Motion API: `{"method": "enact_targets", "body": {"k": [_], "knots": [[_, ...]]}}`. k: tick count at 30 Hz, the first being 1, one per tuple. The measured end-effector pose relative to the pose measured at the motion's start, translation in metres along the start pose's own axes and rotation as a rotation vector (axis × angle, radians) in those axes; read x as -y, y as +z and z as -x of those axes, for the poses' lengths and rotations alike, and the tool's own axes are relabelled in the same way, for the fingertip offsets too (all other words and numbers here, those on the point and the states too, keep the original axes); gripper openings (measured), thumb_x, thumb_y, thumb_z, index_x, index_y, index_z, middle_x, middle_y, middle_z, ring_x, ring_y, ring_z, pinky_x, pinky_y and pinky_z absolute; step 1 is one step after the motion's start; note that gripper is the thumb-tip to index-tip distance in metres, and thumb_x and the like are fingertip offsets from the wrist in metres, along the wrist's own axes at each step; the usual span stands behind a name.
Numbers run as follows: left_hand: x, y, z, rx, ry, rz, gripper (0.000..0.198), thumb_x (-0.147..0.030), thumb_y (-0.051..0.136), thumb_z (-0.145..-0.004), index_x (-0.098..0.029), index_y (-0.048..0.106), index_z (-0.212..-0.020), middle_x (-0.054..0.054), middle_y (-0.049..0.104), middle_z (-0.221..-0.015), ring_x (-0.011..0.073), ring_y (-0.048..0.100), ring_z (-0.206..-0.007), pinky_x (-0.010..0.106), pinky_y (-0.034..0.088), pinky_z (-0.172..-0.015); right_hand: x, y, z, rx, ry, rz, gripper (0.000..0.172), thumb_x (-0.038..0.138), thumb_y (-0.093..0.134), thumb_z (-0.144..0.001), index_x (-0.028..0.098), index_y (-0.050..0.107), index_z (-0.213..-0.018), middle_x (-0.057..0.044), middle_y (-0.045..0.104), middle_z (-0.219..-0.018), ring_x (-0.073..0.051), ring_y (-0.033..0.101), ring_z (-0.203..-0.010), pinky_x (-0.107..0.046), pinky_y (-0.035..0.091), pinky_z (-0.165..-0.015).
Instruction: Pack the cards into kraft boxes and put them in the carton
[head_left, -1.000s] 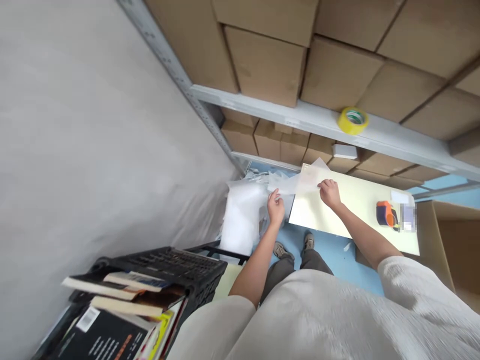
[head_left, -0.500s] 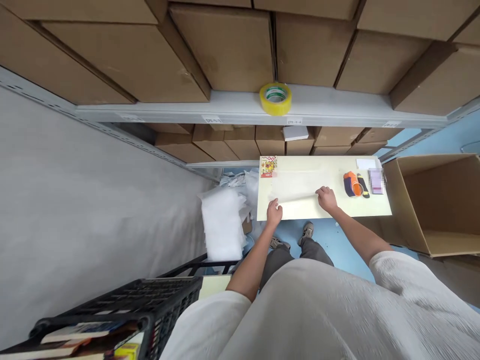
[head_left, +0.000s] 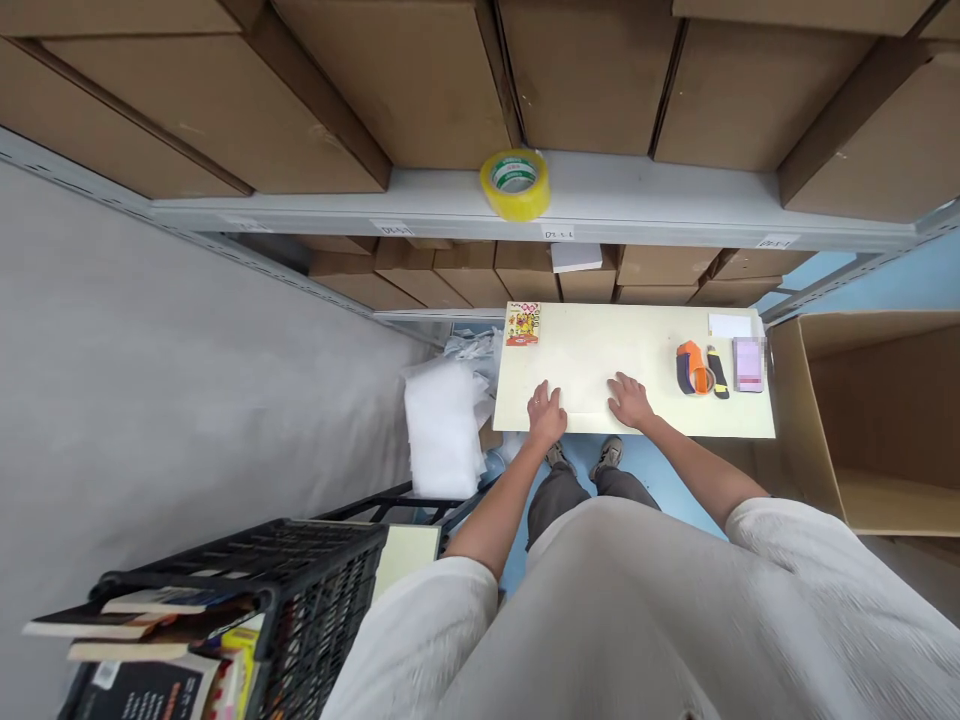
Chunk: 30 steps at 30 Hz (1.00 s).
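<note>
Both hands are seen laid flat on the near edge of the pale bench (head_left: 652, 340). The left hand (head_left: 546, 412) is opened, fingers spread, palm down, nothing gripped. The right hand (head_left: 628, 398) is likewise opened and pressed flat, just beside the left. Between and under them a thin clear sheet (head_left: 589, 385) is faintly made out (edges hard to tell), lying on the bench's near left part.

Further right on the bench an orange tape dispenser (head_left: 691, 368) is placed, with a black-and-yellow cutter (head_left: 718, 372) touching it and a blurred pink item (head_left: 748, 363) just beside. A colourful card (head_left: 523, 323) is set at the far left corner. A yellow tape roll (head_left: 515, 183) is seen on the grey shelf (head_left: 675, 200) above, under cardboard boxes (head_left: 390, 80). An open carton (head_left: 885, 420) is stood to the right, a white bag pile (head_left: 444, 430) on the floor to the left, and a black crate (head_left: 322, 570) holding books (head_left: 150, 640) nearer the camera.
</note>
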<state>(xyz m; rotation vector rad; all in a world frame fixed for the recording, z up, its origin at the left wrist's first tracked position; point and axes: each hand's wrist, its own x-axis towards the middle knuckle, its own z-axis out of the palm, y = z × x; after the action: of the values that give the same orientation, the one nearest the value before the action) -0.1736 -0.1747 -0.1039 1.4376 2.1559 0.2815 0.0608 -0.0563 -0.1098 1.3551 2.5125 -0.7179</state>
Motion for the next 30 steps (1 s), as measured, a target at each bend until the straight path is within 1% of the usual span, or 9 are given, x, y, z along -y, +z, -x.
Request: {"method": "enact_targets", "body": {"k": [4, 8, 10, 14, 19, 22, 24, 27, 30], "knots": [[-0.001, 0.004, -0.019, 0.107, 0.017, -0.037, 0.071, -0.018, 0.061, -0.089, -0.017, 0.055, -0.159, 0.022, 0.035, -0.179, 0.0411, 0.031, -0.166, 0.063, 0.028, -0.134, 0.005, 0.003, -0.001, 0.075, 0.056, 0.002, 0.065, 0.039, 0.048, -0.104, 0.021, 0.048, -0.166, -0.02, 0.031, -0.181, -0.042, 0.03, -0.161, -0.061, 0.028, -0.125], [0.016, 0.003, -0.011, 0.138, 0.016, -0.09, 0.07, -0.016, 0.057, -0.091, -0.017, 0.053, -0.16, 0.024, 0.034, -0.178, 0.04, 0.028, -0.167, 0.064, 0.022, -0.135, 0.012, 0.008, 0.007, 0.104, 0.061, 0.011, 0.066, 0.041, 0.052, -0.103, 0.02, 0.05, -0.165, -0.021, 0.029, -0.181, -0.042, 0.026, -0.163, -0.061, 0.027, -0.126], [0.027, 0.0, 0.0, 0.129, 0.033, -0.118, 0.067, -0.015, 0.056, -0.092, -0.016, 0.054, -0.159, 0.024, 0.034, -0.178, 0.0391, 0.025, -0.168, 0.062, 0.02, -0.135, 0.018, 0.01, 0.011, 0.114, 0.058, 0.016, 0.064, 0.041, 0.052, -0.103, 0.018, 0.052, -0.163, -0.021, 0.032, -0.18, -0.041, 0.029, -0.161, -0.059, 0.028, -0.126], [0.05, -0.009, 0.014, 0.141, 0.05, -0.13, 0.062, -0.016, 0.058, -0.092, -0.019, 0.057, -0.155, 0.022, 0.038, -0.176, 0.0369, 0.03, -0.166, 0.059, 0.025, -0.134, 0.03, 0.013, 0.013, 0.111, 0.06, 0.023, 0.058, 0.039, 0.052, -0.104, 0.02, 0.059, -0.158, -0.02, 0.042, -0.173, -0.04, 0.039, -0.154, -0.057, 0.032, -0.124], [0.071, -0.023, 0.0, 0.145, 0.079, -0.104, 0.062, -0.018, 0.058, -0.094, -0.018, 0.056, -0.155, 0.022, 0.041, -0.175, 0.0358, 0.033, -0.165, 0.058, 0.027, -0.134, 0.051, 0.011, 0.004, 0.037, 0.106, 0.007, 0.046, 0.031, 0.052, -0.103, 0.022, 0.069, -0.145, -0.019, 0.058, -0.158, -0.038, 0.051, -0.141, -0.056, 0.038, -0.118], [0.077, -0.028, -0.016, 0.12, 0.058, -0.072, 0.065, -0.018, 0.058, -0.095, -0.014, 0.052, -0.16, 0.024, 0.038, -0.176, 0.037, 0.032, -0.166, 0.058, 0.024, -0.136, 0.072, 0.004, -0.015, -0.01, 0.152, -0.034, 0.043, 0.029, 0.05, -0.105, 0.023, 0.071, -0.142, -0.018, 0.063, -0.151, -0.037, 0.056, -0.138, -0.053, 0.042, -0.117], [0.079, -0.029, -0.027, 0.121, 0.098, -0.04, 0.068, -0.019, 0.058, -0.095, -0.014, 0.049, -0.162, 0.024, 0.036, -0.178, 0.0373, 0.03, -0.168, 0.058, 0.022, -0.137, 0.089, -0.002, -0.037, -0.019, 0.224, -0.089, 0.042, 0.03, 0.051, -0.106, 0.025, 0.07, -0.142, -0.015, 0.064, -0.151, -0.035, 0.058, -0.138, -0.049, 0.045, -0.116], [0.083, -0.03, -0.042, 0.157, 0.154, -0.015, 0.073, -0.022, 0.058, -0.097, -0.016, 0.044, -0.168, 0.022, 0.031, -0.181, 0.0372, 0.027, -0.169, 0.059, 0.019, -0.138, 0.118, -0.01, -0.079, -0.02, 0.334, -0.238, 0.04, 0.031, 0.052, -0.106, 0.027, 0.07, -0.142, -0.011, 0.067, -0.149, -0.03, 0.063, -0.133, -0.043, 0.051, -0.111], [0.09, -0.03, -0.055, 0.187, 0.144, -0.03, 0.079, -0.025, 0.061, -0.097, -0.019, 0.037, -0.173, 0.02, 0.024, -0.184, 0.0373, 0.022, -0.171, 0.062, 0.013, -0.138, 0.145, -0.016, -0.126, -0.029, 0.395, -0.357, 0.036, 0.031, 0.055, -0.105, 0.027, 0.07, -0.139, -0.008, 0.071, -0.143, -0.026, 0.066, -0.129, -0.039, 0.052, -0.109]]}}
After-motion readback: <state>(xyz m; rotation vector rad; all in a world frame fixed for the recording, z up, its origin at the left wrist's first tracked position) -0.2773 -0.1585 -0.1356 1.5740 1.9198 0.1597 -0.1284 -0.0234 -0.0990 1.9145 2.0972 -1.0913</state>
